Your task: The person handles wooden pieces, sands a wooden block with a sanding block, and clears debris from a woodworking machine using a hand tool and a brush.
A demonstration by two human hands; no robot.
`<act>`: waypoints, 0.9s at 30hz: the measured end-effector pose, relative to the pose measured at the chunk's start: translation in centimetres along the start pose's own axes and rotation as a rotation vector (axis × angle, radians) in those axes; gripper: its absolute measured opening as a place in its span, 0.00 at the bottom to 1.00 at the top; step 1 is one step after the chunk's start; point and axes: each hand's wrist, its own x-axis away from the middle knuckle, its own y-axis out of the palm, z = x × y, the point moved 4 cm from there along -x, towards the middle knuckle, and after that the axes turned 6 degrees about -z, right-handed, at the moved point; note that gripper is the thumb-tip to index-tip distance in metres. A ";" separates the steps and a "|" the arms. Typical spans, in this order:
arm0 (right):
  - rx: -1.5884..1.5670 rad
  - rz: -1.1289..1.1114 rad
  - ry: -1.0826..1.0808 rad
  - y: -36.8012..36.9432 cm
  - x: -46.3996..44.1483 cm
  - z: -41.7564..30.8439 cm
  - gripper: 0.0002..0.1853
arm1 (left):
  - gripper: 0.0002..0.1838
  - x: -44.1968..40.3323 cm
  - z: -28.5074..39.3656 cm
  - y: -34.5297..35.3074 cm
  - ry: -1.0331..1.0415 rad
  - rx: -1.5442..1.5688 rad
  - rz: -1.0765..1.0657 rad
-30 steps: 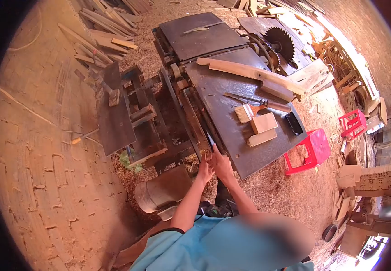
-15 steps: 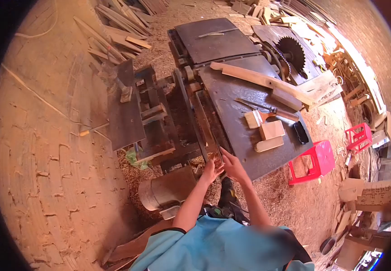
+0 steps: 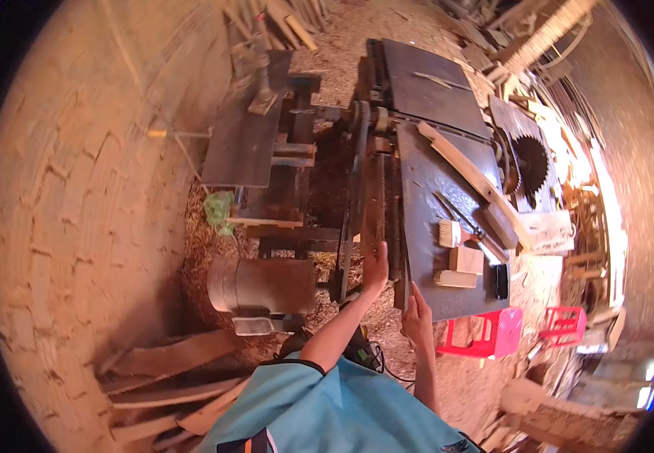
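My left hand (image 3: 375, 270) reaches to the long machine frame, beside a narrow upright rail (image 3: 373, 192). Its fingers look stretched out, slightly blurred, with nothing visible in them. Further right, my right hand (image 3: 418, 317) is at the near end of a narrow dark bar (image 3: 400, 260), which runs along the left edge of the dark metal tabletop (image 3: 440, 200). The fingers of this hand press against that end; part of the grip is hidden. On the tabletop lie a wide brush (image 3: 450, 233), wooden blocks (image 3: 466, 260) and a long board (image 3: 466, 167).
A round saw blade (image 3: 529, 164) stands behind the table. The motor (image 3: 263, 285) sits low at left, near wood planks (image 3: 168, 359). Pink stools (image 3: 502, 332) stand at right. A brick wall (image 3: 63, 249) fills the left, and shavings cover the floor.
The view has swung left, so the machine appears further right and more upright. My hands, close together before, are now apart: the left at the frame, the right by the table edge.
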 end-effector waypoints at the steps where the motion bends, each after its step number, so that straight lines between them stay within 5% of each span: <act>1: -0.041 -0.014 0.023 0.3 -0.6 -0.8 0.19 | 0.30 -0.8 -1.2 0.5 0.059 -0.023 0.078; 9: -0.101 -0.040 -0.051 2.1 -13.0 -0.8 0.19 | 0.30 -0.5 -0.5 0.7 -0.073 -0.410 0.101; 15: -0.267 -0.090 0.017 1.3 -4.4 -1.4 0.19 | 0.28 -0.5 -1.0 1.0 -0.033 -0.486 0.237; 21: -0.277 -0.040 -0.009 2.3 -13.8 -2.7 0.19 | 0.28 -0.7 -0.7 1.1 -0.008 -0.499 0.230; 27: -0.389 -0.108 0.117 0.8 -10.7 -4.4 0.20 | 0.27 -0.7 -0.4 0.9 -0.044 -0.559 0.198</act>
